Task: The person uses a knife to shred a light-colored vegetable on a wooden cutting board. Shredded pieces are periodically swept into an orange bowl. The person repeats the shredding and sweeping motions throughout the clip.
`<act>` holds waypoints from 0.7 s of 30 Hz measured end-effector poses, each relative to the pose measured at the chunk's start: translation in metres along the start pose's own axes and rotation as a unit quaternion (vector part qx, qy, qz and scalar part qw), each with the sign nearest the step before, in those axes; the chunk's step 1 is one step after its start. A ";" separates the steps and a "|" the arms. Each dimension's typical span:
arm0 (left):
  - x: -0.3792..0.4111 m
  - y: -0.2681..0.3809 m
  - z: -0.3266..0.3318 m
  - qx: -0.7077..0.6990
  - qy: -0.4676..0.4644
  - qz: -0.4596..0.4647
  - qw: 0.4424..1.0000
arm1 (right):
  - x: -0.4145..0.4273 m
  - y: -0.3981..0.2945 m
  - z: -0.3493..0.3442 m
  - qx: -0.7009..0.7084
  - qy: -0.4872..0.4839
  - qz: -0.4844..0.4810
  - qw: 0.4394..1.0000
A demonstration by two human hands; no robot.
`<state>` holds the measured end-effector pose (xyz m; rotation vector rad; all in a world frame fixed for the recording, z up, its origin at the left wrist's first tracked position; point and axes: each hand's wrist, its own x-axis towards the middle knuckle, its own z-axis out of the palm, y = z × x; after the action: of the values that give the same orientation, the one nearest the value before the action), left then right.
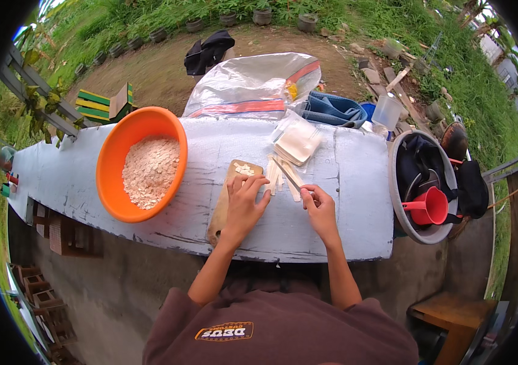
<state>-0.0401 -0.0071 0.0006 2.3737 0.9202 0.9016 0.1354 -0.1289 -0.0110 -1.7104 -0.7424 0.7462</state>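
My right hand [318, 207] grips a knife [286, 172], its blade slanting up and left over thin pale strips [272, 177] on the table. My left hand [245, 205] hovers over a wooden cutting board [219, 212], fingers apart, fingertips close to the strips; nothing shows in its grasp. Small cut pale squares [244, 169] lie at the board's far end. Just beyond the strips is a stack of flat pale sheets [296, 146] partly in clear plastic. To the left, an orange basin [107, 178] holds a heap of small pale flakes [151, 171].
The silver-covered table [364, 182] spans the view. At its right end stands a grey tub [396, 182] with dark items and a red dipper [428, 207]. A large clear plastic bag [240, 86] and folded blue fabric [332, 109] sit along the far edge.
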 end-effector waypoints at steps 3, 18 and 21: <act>0.009 0.002 0.013 0.041 -0.029 0.003 0.999 | -0.005 0.003 -0.013 0.004 0.022 0.002 1.000; 0.020 0.006 0.038 0.126 -0.023 -0.013 0.992 | -0.017 0.011 -0.021 -0.007 0.039 -0.001 0.999; 0.021 0.008 0.037 0.125 -0.020 -0.015 0.992 | -0.018 0.009 -0.018 -0.022 0.045 -0.009 0.999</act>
<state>0.0011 -0.0037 -0.0115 2.5678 1.1060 0.7613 0.1395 -0.1554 -0.0136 -1.7626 -0.7165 0.6410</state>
